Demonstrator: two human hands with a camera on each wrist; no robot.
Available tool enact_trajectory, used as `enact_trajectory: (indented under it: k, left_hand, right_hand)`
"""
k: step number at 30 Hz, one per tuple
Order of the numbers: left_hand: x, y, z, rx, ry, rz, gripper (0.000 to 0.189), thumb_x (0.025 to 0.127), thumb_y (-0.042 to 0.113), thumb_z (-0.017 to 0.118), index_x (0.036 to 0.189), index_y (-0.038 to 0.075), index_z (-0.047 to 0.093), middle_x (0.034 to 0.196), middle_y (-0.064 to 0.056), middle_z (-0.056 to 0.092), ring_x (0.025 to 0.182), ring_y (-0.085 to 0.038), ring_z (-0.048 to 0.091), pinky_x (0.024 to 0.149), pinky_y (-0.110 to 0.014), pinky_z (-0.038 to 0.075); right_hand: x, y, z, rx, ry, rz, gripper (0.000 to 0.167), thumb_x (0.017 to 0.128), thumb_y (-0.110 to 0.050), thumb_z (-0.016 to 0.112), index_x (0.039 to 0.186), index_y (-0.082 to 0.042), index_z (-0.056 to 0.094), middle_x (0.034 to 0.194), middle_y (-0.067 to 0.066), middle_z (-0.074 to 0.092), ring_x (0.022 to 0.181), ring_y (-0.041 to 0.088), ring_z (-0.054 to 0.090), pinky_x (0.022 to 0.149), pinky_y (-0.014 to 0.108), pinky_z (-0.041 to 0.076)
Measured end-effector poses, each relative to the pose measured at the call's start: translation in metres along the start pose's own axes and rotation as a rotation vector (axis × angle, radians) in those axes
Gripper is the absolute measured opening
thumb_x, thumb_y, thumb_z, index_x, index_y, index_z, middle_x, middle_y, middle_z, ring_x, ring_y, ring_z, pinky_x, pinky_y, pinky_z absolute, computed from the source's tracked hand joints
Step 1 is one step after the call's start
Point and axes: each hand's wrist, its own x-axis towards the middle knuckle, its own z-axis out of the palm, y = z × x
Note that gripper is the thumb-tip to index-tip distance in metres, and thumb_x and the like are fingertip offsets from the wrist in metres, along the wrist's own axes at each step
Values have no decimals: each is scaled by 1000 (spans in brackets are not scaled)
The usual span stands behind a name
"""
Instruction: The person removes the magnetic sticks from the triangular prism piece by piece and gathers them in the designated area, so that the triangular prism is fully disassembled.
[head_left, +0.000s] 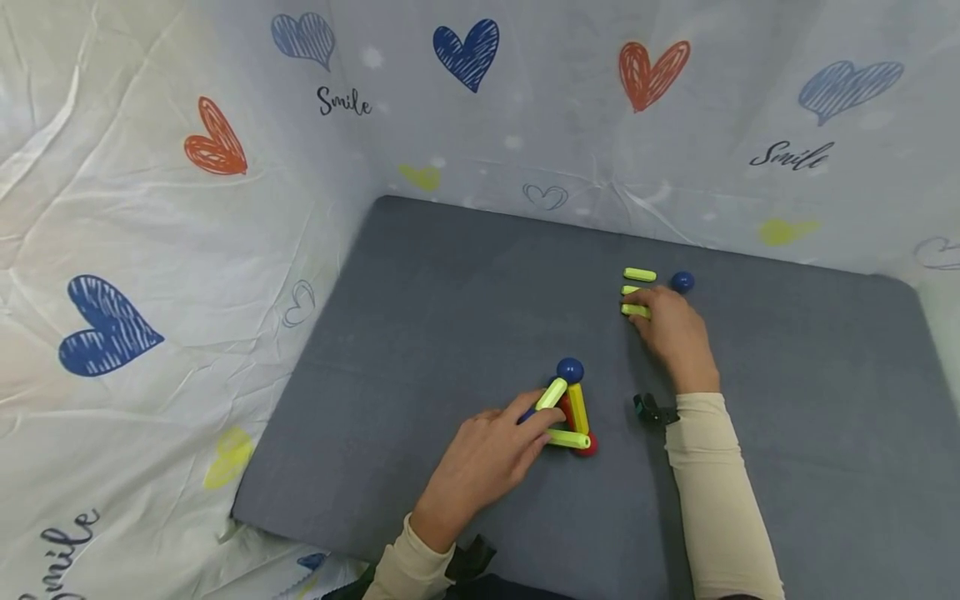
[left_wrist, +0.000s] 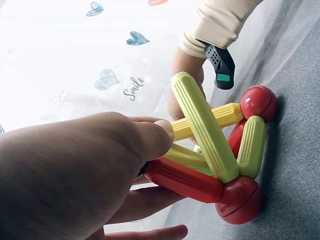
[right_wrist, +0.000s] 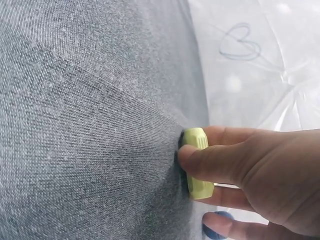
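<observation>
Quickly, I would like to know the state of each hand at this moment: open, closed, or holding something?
Left hand: closed, holding the rod-and-ball structure.
Right hand: closed, pinching a light-green rod between thumb and fingers.

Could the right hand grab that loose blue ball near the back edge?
Probably yes: the blue ball lies just beside the right hand, with nothing visible between them, though the hand pinches a yellow-green stick it would likely release first.
</observation>
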Motion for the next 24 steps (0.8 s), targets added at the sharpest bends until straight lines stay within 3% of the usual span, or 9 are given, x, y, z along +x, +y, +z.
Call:
enact_trajectory:
  k: [20,24]
  left_hand:
    - [0,-2,0,-8,-7,2,32,107,34,66,139,33,62,149,0,58,54,-4,36,51,-19,34]
    - [0,-2,0,6,0,11,32,107,33,67,139,33,62,149,1,57,54,-4,36,51,-18,34]
  right_hand:
    - [-1,0,-1,23,-3,0,30,100,-4,73,130,-4,73,140,23,61,129,46,56,105,66,44]
    - [-12,-6,-7,38,24,18,33,102,-11,73,133,-4,70,142,24,60,129,47,57,103,66,45]
